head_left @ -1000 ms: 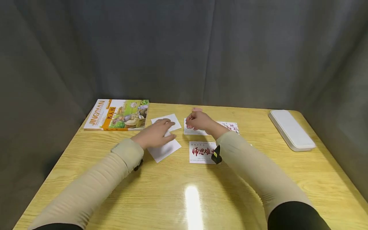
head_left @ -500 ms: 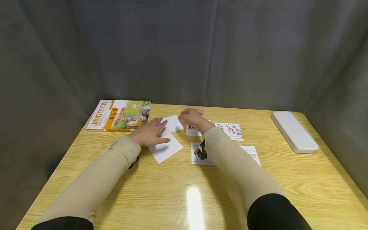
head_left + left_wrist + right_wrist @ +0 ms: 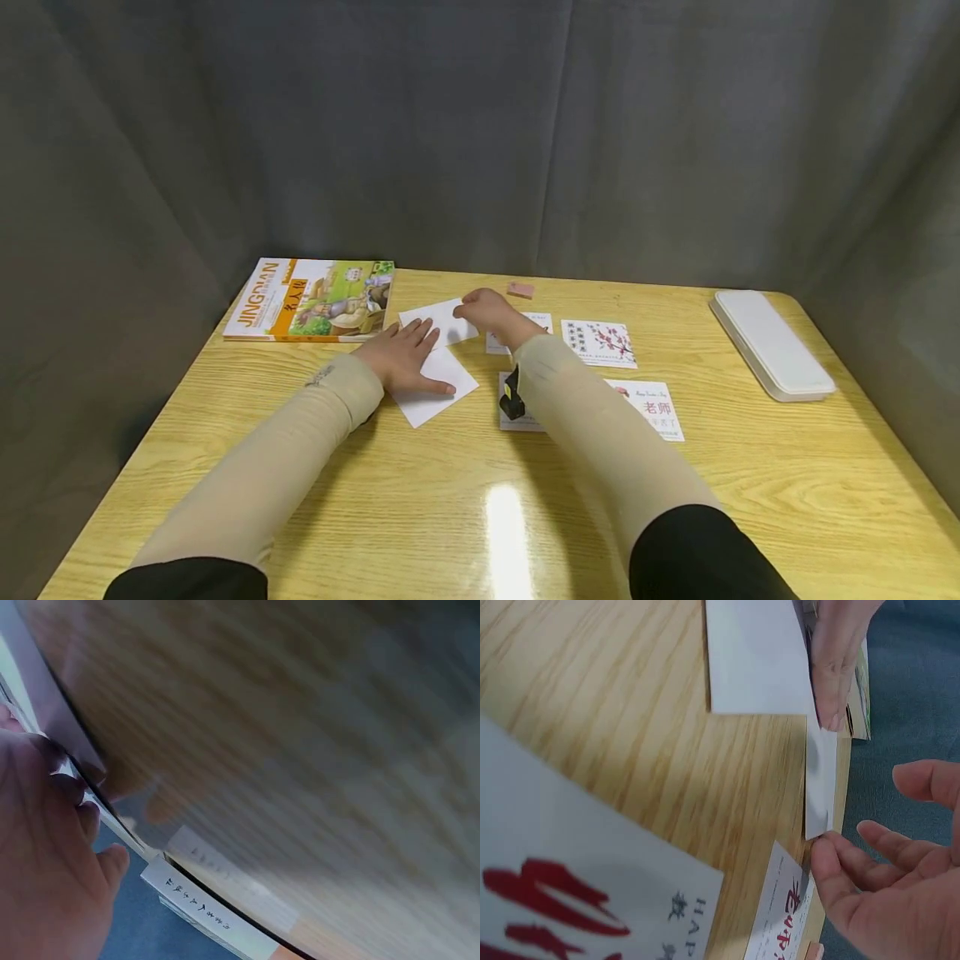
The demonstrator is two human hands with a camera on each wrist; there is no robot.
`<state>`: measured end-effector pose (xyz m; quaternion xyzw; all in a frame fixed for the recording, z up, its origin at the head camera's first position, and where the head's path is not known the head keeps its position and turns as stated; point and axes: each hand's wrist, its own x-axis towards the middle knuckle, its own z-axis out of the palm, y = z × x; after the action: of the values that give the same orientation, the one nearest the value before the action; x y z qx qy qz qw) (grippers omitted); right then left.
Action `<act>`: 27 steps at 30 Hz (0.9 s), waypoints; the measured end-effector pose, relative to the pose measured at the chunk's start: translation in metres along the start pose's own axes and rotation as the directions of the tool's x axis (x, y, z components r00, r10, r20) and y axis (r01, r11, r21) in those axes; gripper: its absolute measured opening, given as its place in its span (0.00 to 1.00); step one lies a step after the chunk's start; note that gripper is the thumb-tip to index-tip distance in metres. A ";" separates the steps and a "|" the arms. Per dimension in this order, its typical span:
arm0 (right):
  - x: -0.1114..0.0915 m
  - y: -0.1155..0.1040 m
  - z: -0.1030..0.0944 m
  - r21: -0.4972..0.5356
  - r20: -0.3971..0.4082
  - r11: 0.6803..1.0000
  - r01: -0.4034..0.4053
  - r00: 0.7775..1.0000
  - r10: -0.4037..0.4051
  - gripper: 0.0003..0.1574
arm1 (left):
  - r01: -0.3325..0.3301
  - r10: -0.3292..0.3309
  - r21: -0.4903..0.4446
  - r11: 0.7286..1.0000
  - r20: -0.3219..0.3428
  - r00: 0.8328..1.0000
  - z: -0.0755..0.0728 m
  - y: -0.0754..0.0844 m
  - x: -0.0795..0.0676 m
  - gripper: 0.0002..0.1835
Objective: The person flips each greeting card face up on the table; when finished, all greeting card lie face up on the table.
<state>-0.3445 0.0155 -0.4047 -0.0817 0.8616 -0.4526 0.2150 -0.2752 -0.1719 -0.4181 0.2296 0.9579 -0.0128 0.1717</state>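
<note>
In the head view my left hand [image 3: 405, 358] lies with fingers spread over two blank white cards. Its fingertips rest on the far card [image 3: 442, 314], and its thumb lies over the near card [image 3: 456, 379]. At the far card's right corner, my right hand [image 3: 493, 318] pinches the edge between thumb and forefinger. The right wrist view gives this pinch up close, with the other fingers of the right hand [image 3: 900, 877] loosely bent. Part of the left hand [image 3: 52, 855] shows in its own wrist view, where the cards are hard to make out.
Several printed cards lie right of the blank ones, such as a blossom card [image 3: 600, 343] and a card with red characters [image 3: 652, 408]. A small pink block [image 3: 521, 290] sits behind them. A book [image 3: 315, 304] lies at the far left, a white case [image 3: 772, 346] at the right.
My right hand has moved left from above the printed card to the far blank card and pinches its corner. My left hand has flattened onto the cards.
</note>
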 end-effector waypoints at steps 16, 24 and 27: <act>0.008 0.010 -0.005 0.284 -0.092 0.958 -0.045 0.993 0.074 0.15 | 0.000 0.000 -0.018 1.000 -0.011 1.000 0.002 -0.006 -0.001 0.58; 0.010 0.017 -0.012 0.403 -0.159 0.915 0.034 0.987 0.034 0.13 | 0.031 -0.095 -0.262 0.965 -0.237 0.967 -0.001 -0.019 0.002 0.46; 0.008 0.018 -0.014 0.437 -0.196 0.897 0.060 0.980 0.030 0.13 | 0.050 -0.163 -0.399 0.916 -0.254 0.954 -0.007 -0.018 0.003 0.45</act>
<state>-0.3568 0.0339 -0.4146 0.0078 0.7531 -0.6433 0.1375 -0.2877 -0.1866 -0.4134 0.1375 0.9671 0.2004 0.0748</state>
